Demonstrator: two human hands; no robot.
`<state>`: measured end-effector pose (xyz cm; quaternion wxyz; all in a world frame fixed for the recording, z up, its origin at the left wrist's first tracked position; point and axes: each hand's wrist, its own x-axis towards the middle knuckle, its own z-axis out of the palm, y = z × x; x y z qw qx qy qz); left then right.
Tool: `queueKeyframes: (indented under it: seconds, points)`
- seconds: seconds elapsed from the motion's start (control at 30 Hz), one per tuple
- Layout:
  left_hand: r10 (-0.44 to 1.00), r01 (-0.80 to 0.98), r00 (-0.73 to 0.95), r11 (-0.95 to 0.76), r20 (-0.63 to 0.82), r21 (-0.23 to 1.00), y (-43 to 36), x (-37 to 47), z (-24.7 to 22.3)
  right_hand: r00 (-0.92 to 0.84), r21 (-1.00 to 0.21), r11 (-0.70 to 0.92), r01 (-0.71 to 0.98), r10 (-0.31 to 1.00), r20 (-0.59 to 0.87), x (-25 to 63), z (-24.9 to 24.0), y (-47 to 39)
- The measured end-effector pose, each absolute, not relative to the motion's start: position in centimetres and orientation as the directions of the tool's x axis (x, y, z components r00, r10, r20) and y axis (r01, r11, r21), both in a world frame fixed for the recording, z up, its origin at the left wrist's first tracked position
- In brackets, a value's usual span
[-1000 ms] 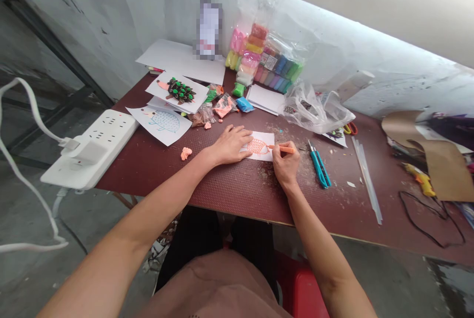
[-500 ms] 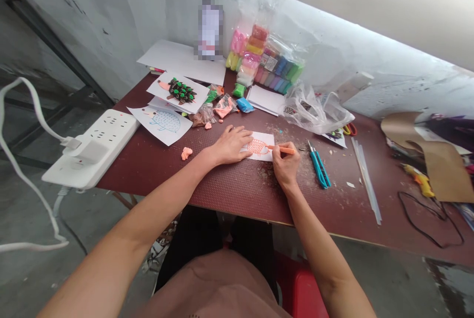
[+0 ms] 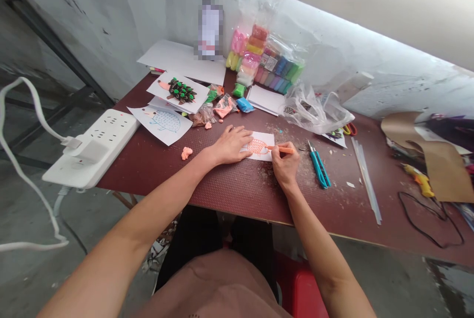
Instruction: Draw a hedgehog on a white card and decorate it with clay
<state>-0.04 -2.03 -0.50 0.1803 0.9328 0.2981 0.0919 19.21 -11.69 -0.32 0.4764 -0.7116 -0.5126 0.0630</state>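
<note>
A small white paper [image 3: 267, 139] with an orange patterned drawing lies on the dark red table [image 3: 222, 189]. My left hand [image 3: 232, 145] rests flat on the left part of this paper, its fingers spread. On the right, my right hand [image 3: 286, 164] is closed round an orange pen [image 3: 282, 149], whose tip touches the right side of the drawing. A lump of orange clay [image 3: 186, 153] sits left of my left hand. Teal cutters [image 3: 320, 166] lie to the right of my right hand.
At the left edge is a white power strip [image 3: 92, 150]. Behind it lie a blue drawing [image 3: 163, 123] and a pinecone picture [image 3: 179, 92]. Packs of coloured clay [image 3: 276, 68], a plastic bag [image 3: 314, 110], clear sticks [image 3: 366, 179] and a yellow glue gun [image 3: 422, 179] are farther off.
The orange pen and my right hand have shifted very slightly to the left over the drawing. My left hand stays in place.
</note>
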Motion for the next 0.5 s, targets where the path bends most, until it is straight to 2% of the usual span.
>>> queueKeyframes:
  seconds: [0.5]
  points:
    - [0.587, 0.526, 0.807, -0.759, 0.055, 0.383, -2.13, -0.02, -0.21, 0.465, -0.767, -0.010, 0.641, 0.801, 0.378, 19.10, -0.30, -11.78]
